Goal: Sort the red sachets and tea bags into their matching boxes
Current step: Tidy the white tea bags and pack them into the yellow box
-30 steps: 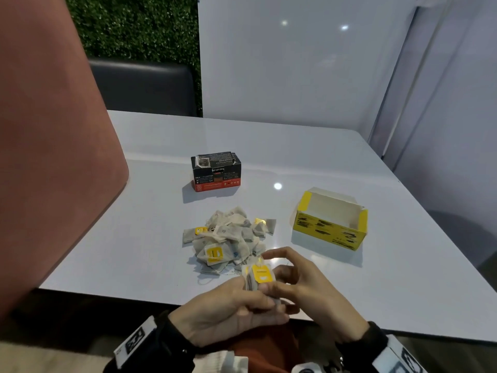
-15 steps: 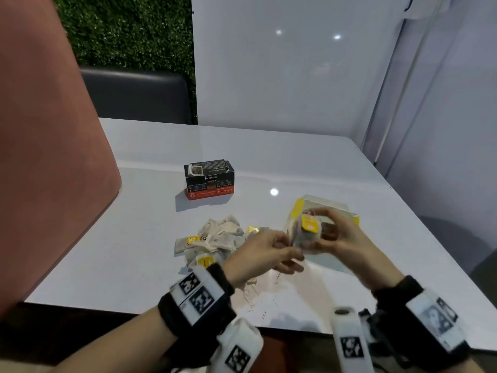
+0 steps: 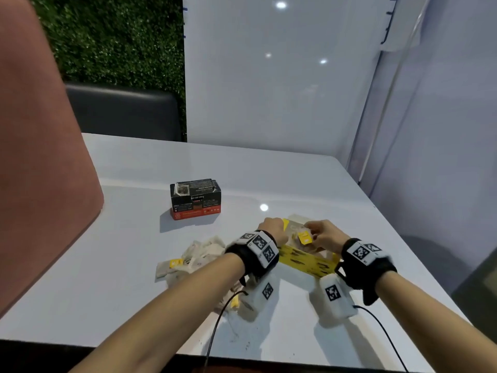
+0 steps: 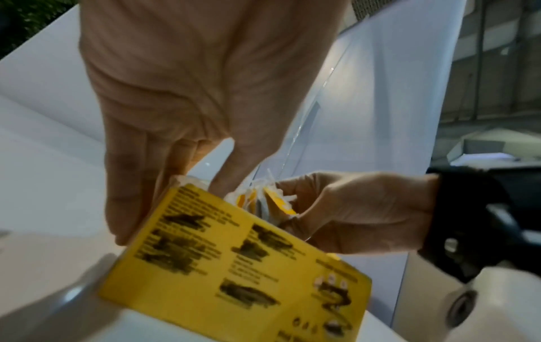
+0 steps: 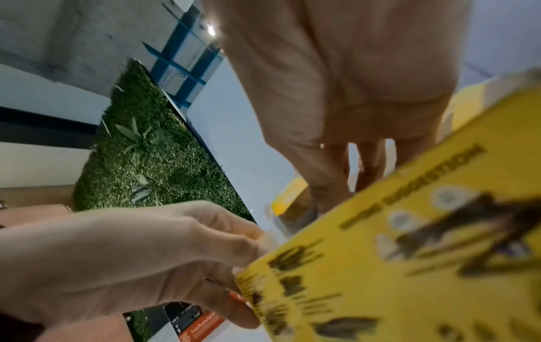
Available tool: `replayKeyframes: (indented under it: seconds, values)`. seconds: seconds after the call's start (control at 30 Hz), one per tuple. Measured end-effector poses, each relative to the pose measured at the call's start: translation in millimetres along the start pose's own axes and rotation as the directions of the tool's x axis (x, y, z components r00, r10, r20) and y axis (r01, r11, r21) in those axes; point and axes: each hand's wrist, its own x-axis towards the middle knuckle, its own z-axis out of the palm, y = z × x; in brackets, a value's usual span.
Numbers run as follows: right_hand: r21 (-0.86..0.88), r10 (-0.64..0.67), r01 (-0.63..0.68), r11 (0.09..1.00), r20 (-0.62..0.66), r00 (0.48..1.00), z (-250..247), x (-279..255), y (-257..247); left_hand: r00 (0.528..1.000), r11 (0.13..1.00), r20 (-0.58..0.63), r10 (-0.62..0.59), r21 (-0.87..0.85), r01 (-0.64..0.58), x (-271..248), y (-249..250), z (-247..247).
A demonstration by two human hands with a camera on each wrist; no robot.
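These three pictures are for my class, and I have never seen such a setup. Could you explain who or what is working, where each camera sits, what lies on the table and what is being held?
No machine here: a person works with bare hands, wearing cameras. The head view looks down from the forehead; the other two look along each wrist toward the fingers. On the white table stand a black box with a red base and an open yellow box, with a pile of tea bags nearer the person. The right hand pinches a bundle of tea bags with yellow tags over the yellow box. The left hand grips the box's left end, thumb inside the rim and fingers outside. The wristbands carry black-and-white square markers.
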Motion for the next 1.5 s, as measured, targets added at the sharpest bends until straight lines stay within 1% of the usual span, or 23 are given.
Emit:
replayKeyframes:
  seconds: [0.1,0.2,0.27,0.3,0.37,0.4,0.47,0.53,0.6,0.67,0.8,0.9,0.97,1.1,1.17,1.2,1.27,1.33,1.4,1.43,1.47,1.5]
  values:
    - [0.010,-0.004,0.002,1.000,0.100,0.995,2,5,-7,0.999,0.992,-0.009,-0.037,-0.121,0.036,5,-6,-3]
    - [-0.054,-0.015,0.022,0.998,0.132,0.991,10,10,-12,0.998,0.970,0.040,-0.041,-0.237,0.049,7,-11,-8]
    - [-0.170,-0.023,0.053,0.984,0.173,0.985,18,12,-14,0.997,0.947,0.066,-0.048,-0.314,0.066,8,-14,-9]
    - [-0.257,-0.022,0.071,0.964,0.189,0.982,22,12,-16,0.996,0.939,0.076,-0.050,-0.337,0.073,8,-15,-8]
    - [-0.401,-0.015,0.080,0.913,0.163,0.987,25,12,-17,0.995,0.931,0.086,-0.050,-0.356,0.077,7,-17,-7]
    - [-0.416,-0.022,0.080,0.906,0.143,0.989,26,12,-17,0.995,0.930,0.087,-0.047,-0.360,0.075,8,-18,-7]
    - [-0.426,-0.035,0.084,0.901,0.121,0.992,24,13,-14,0.995,0.928,0.093,-0.046,-0.365,0.077,8,-19,-7]
    - [-0.421,-0.021,0.073,0.904,0.127,0.992,19,14,-13,0.994,0.928,0.094,-0.048,-0.365,0.080,9,-21,-8]
    - [-0.346,0.015,0.048,0.937,0.177,0.984,15,11,-11,0.994,0.929,0.097,-0.050,-0.360,0.082,9,-22,-8]
    - [-0.318,0.020,0.050,0.947,0.212,0.977,13,10,-9,0.994,0.931,0.103,-0.044,-0.356,0.078,11,-24,-8]
    - [-0.393,-0.051,0.113,0.913,0.164,0.985,20,9,-8,0.993,0.930,0.113,-0.030,-0.361,0.069,12,-23,-7]
    - [-0.391,-0.117,0.183,0.902,0.188,0.975,27,9,-11,0.993,0.927,0.115,-0.031,-0.368,0.072,14,-25,-6]
    - [-0.395,-0.139,0.205,0.895,0.188,0.972,29,7,-12,0.993,0.925,0.111,-0.042,-0.372,0.080,16,-26,-6]
    - [-0.396,-0.141,0.201,0.896,0.177,0.974,27,2,-11,0.992,0.917,0.119,-0.043,-0.389,0.086,18,-28,-4]
    - [-0.383,-0.133,0.193,0.903,0.178,0.975,24,0,-12,0.992,0.915,0.128,-0.021,-0.396,0.070,15,-29,-9]
    - [-0.365,-0.124,0.176,0.914,0.163,0.979,22,0,-13,0.992,0.918,0.125,-0.002,-0.393,0.052,10,-30,-16]
    - [-0.320,-0.111,0.130,0.939,0.075,0.991,17,-6,-15,0.995,0.912,0.091,0.038,-0.410,0.003,-4,-37,-36]
    - [-0.335,-0.173,0.142,0.931,-0.065,0.983,14,-13,-20,0.997,0.899,0.033,0.068,-0.435,-0.047,-26,-53,-62]
    - [-0.364,-0.286,0.204,0.909,-0.188,0.940,19,-25,-33,0.996,0.908,0.012,0.085,-0.412,-0.073,-50,-78,-84]
    - [-0.387,-0.354,0.253,0.887,-0.217,0.910,26,-34,-42,0.997,0.925,0.012,0.082,-0.372,-0.072,-63,-92,-91]
    - [-0.394,-0.406,0.302,0.868,-0.213,0.889,36,-43,-51,0.998,0.946,0.009,0.066,-0.319,-0.059,-75,-106,-95]
    - [-0.401,-0.443,0.348,0.847,-0.172,0.880,47,-51,-59,0.999,0.964,0.005,0.042,-0.263,-0.039,-86,-120,-96]
